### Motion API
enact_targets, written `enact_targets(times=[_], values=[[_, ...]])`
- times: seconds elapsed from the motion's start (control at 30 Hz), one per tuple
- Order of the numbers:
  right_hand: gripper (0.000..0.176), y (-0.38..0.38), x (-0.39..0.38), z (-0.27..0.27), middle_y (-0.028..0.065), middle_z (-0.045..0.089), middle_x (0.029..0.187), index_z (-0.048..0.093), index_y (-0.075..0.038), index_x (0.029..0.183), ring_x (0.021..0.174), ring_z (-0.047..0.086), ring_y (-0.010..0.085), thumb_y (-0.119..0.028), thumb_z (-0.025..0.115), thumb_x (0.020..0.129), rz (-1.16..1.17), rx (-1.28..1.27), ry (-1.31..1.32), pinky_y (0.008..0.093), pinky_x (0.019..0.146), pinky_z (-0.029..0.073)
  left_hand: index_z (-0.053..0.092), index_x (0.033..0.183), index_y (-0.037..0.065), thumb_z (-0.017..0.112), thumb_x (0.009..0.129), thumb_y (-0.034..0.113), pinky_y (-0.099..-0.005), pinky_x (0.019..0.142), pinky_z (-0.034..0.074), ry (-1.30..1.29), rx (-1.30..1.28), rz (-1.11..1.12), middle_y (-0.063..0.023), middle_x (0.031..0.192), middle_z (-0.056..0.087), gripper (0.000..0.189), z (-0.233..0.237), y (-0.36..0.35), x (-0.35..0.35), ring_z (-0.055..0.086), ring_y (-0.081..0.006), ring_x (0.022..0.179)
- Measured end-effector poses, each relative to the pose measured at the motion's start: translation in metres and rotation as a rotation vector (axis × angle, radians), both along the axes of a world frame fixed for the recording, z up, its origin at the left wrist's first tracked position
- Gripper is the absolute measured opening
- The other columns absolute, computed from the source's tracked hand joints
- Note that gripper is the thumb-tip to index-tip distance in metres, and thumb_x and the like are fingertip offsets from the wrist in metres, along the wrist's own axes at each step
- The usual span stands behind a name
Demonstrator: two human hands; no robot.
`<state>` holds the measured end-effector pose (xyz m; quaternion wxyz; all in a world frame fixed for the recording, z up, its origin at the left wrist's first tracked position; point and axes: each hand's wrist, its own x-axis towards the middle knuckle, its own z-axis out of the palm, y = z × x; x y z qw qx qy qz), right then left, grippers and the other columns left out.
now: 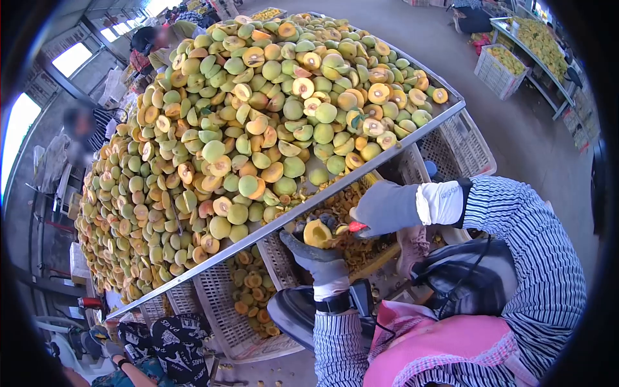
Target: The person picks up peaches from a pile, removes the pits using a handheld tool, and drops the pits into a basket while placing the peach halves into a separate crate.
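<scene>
My left hand (316, 255), in a grey glove, holds a halved yellow fruit (318, 233) cut side up, just below the table's metal edge (361, 180). My right hand (387, 208), also gloved in grey, grips a small red-handled tool (354, 227) whose tip touches the fruit half. A huge heap of halved green and yellow fruit (245, 129) covers the table above both hands. Under my hands a white plastic crate (284, 258) holds more fruit pieces (351, 248).
White slatted crates (461, 145) stand under the table, one with fruit halves (251, 284). Another person's patterned sleeve (167, 342) is at the lower left. People (84, 126) work at the far side. Crates of yellow fruit (500, 68) sit by racks at the upper right.
</scene>
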<state>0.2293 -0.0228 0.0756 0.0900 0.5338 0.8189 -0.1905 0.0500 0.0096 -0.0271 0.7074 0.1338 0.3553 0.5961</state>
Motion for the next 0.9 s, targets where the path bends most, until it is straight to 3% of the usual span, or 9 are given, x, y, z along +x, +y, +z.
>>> enact_targets(times=[0.13,0.17,0.2,0.3,0.4,0.67,0.73,0.8,0.9], values=[[0.044,-0.012,0.007,-0.017,0.0162,0.065,0.071,0.058,-0.008,0.094,0.069,0.066,0.0383,-0.051,0.057,0.089,-0.087,0.084,0.183,0.0482,0.061,0.051,0.054,0.114,0.010,0.046,0.096,0.060,-0.0434,0.084,0.055,0.376,0.139,0.088,-0.0088,0.095,0.062,0.053,0.029,-0.015,0.003,0.063,-0.0281,0.091],[0.045,-0.014,0.002,-0.015,0.0164,0.065,0.072,0.058,-0.008,0.095,0.070,0.066,0.0382,-0.052,0.057,0.089,-0.115,0.068,0.272,0.0482,0.062,0.051,0.053,0.115,0.009,0.043,0.098,0.060,-0.0427,0.084,0.055,1.106,0.576,-0.006,-0.0089,0.101,0.062,0.055,0.009,-0.022,-0.006,0.063,-0.0273,0.092],[0.045,-0.014,-0.003,-0.013,0.0166,0.065,0.072,0.057,-0.008,0.096,0.070,0.066,0.0381,-0.052,0.057,0.089,-0.145,0.054,0.359,0.0482,0.062,0.051,0.053,0.115,0.009,0.043,0.098,0.060,-0.0427,0.084,0.055,1.112,0.580,-0.013,-0.0089,0.101,0.062,0.055,0.002,-0.022,-0.003,0.063,-0.0273,0.092],[0.047,-0.010,-0.002,-0.016,0.0175,0.066,0.074,0.058,-0.006,0.095,0.071,0.066,0.0384,-0.052,0.059,0.088,-0.094,0.023,0.282,0.0477,0.063,0.052,0.044,0.130,0.006,0.058,0.098,0.030,-0.0362,0.084,0.057,0.676,0.584,-0.079,-0.0094,0.112,0.057,0.042,-0.030,-0.014,-0.004,0.061,-0.0214,0.096],[0.048,-0.014,0.009,-0.018,0.0173,0.066,0.074,0.059,-0.005,0.094,0.070,0.066,0.0387,-0.052,0.059,0.087,-0.007,0.023,0.240,0.0479,0.063,0.052,0.035,0.135,-0.002,0.069,0.087,0.004,-0.0325,0.082,0.054,0.569,0.494,0.084,-0.0108,0.104,0.060,0.059,0.031,-0.022,0.005,0.063,-0.0188,0.089],[0.045,-0.013,-0.009,-0.020,0.0156,0.065,0.073,0.054,-0.010,0.106,0.069,0.066,0.0381,-0.049,0.063,0.085,-0.163,0.219,0.366,0.0478,0.060,0.051,0.036,0.137,0.003,0.065,0.089,0.000,-0.0315,0.091,0.051,0.801,0.557,-0.083,-0.0094,0.119,0.053,0.056,-0.011,-0.020,-0.005,0.058,-0.0175,0.104],[0.044,-0.011,-0.014,-0.020,0.0161,0.066,0.075,0.056,-0.011,0.105,0.069,0.066,0.0379,-0.048,0.065,0.084,-0.192,0.219,0.456,0.0475,0.060,0.051,0.043,0.134,0.006,0.057,0.097,0.015,-0.0329,0.095,0.048,0.766,0.627,-0.121,-0.0065,0.117,0.055,0.041,-0.011,-0.022,-0.001,0.057,-0.0176,0.107],[0.041,-0.006,-0.024,-0.038,0.0166,0.067,0.078,0.059,-0.009,0.101,0.069,0.067,0.0367,-0.044,0.067,0.082,-0.266,0.166,0.706,0.0462,0.059,0.051,0.050,0.125,0.007,0.045,0.103,0.035,-0.0346,0.096,0.048,0.039,0.146,-0.086,-0.0046,0.113,0.057,0.036,0.028,-0.033,0.019,0.057,-0.0189,0.106],[0.037,-0.002,-0.028,-0.039,0.0173,0.067,0.080,0.063,-0.006,0.096,0.071,0.067,0.0351,-0.039,0.069,0.081,-0.372,-0.155,0.939,0.0445,0.061,0.051,0.052,0.120,0.009,0.034,0.104,0.048,-0.0364,0.094,0.048,0.158,0.098,-0.060,-0.0046,0.111,0.058,0.045,0.035,-0.038,0.026,0.058,-0.0200,0.104]])
